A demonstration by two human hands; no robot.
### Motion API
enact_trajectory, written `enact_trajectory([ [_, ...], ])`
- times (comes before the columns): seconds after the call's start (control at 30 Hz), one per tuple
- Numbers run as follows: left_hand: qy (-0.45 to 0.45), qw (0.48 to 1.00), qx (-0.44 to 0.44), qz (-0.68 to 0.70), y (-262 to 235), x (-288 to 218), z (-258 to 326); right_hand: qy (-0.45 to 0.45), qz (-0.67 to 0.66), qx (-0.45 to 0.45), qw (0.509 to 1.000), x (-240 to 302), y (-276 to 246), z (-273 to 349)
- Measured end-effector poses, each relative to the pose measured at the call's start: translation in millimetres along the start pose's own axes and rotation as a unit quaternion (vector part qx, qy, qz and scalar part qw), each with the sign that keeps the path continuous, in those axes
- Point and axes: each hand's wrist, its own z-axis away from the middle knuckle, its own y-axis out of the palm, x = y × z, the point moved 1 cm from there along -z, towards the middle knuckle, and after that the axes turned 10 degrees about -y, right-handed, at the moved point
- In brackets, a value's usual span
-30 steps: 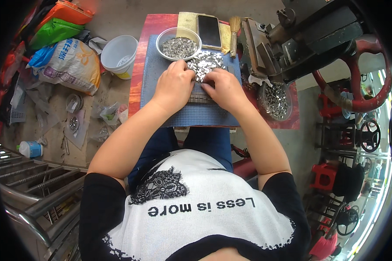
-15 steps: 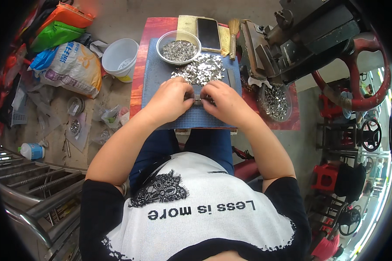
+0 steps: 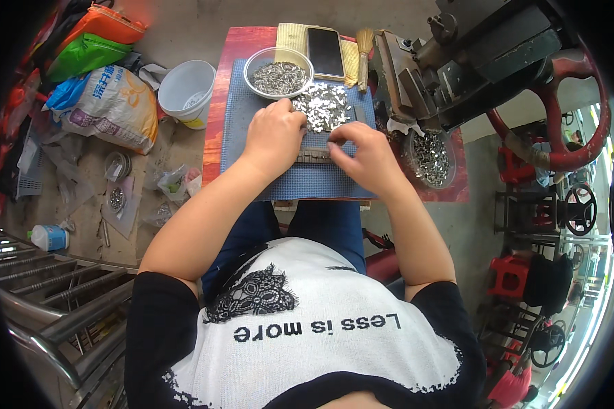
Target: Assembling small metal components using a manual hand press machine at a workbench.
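A person seated at a small red desk [image 3: 220,102] works over a blue mat [image 3: 252,153] that covers most of its top. A dark press with a red handwheel [image 3: 580,129] stands along the desk's right edge.

At the far edge, a clear bowl [image 3: 278,73] holds small metal pieces; a phone [image 3: 325,51] lies just beside it toward the far right corner, with a small brush [image 3: 363,58] next to that. A second dish of metal parts [image 3: 430,157] sits at the right edge.

A loose pile of flat silver pieces [image 3: 324,105] lies on the mat near the middle of the desk, just behind a narrow slotted strip [image 3: 314,153]. The left hand [image 3: 274,133] rests curled at the pile's near left side, fingers bent onto the strip. The right hand [image 3: 365,153] pinches at the strip's right end; whether a piece sits between its fingers cannot be told.

The pieces look light, stiff, thin and slippery, likely to scatter, so they are best taken singly by their edges with fingertips.
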Motion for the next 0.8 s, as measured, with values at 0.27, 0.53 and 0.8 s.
enact_trajectory([
  [0.27, 0.023, 1.000, -0.004, 0.012, -17, -8, 10, 0.044, -0.035, 0.020, 0.998, -10, -9, 19],
  [0.53, -0.017, 0.993, 0.067, 0.101, -32, -4, 24, -0.059, 0.055, 0.047, 0.996, -9, -1, 18],
  [0.8, 0.011, 0.987, 0.091, 0.129, -19, -7, 28, -0.102, 0.086, 0.057, 0.989, -11, -1, 17],
])
